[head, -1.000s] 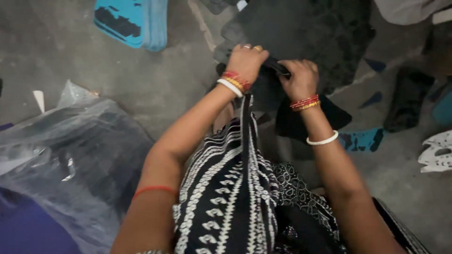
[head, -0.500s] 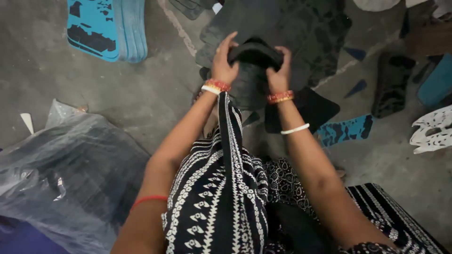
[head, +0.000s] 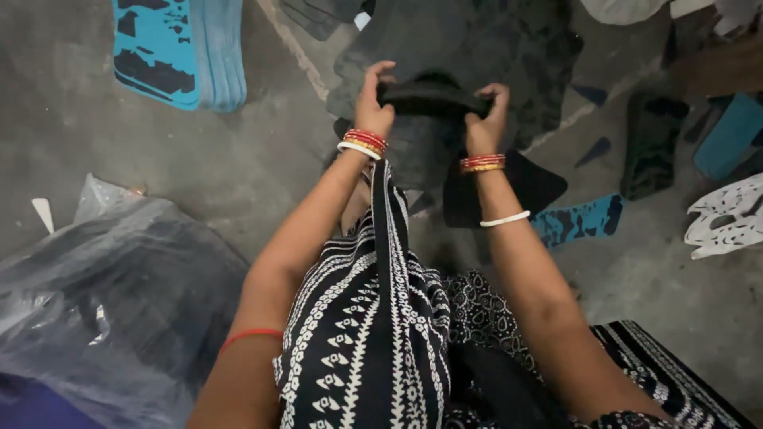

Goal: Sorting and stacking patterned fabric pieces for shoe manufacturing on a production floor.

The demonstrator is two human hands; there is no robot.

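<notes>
Both my hands grip a thick black rubber piece, bent into a curve, out in front of me above the floor. My left hand clasps its left end, fingers wrapped over the top. My right hand clasps its right end. Red, gold and white bangles sit on both wrists. Under the piece lies a large black rubber sheet with ragged cut edges, and another dark sheet hangs just below my hands.
A stack of blue foam sheets lies at the upper left. A clear plastic bag of dark material fills the lower left. Black and blue offcuts and a white cut-out scrap litter the grey concrete floor at right.
My hands have lifted forward and spread apart, bending the black piece into an arch. The view has tilted so the blue stack and scraps shifted.
</notes>
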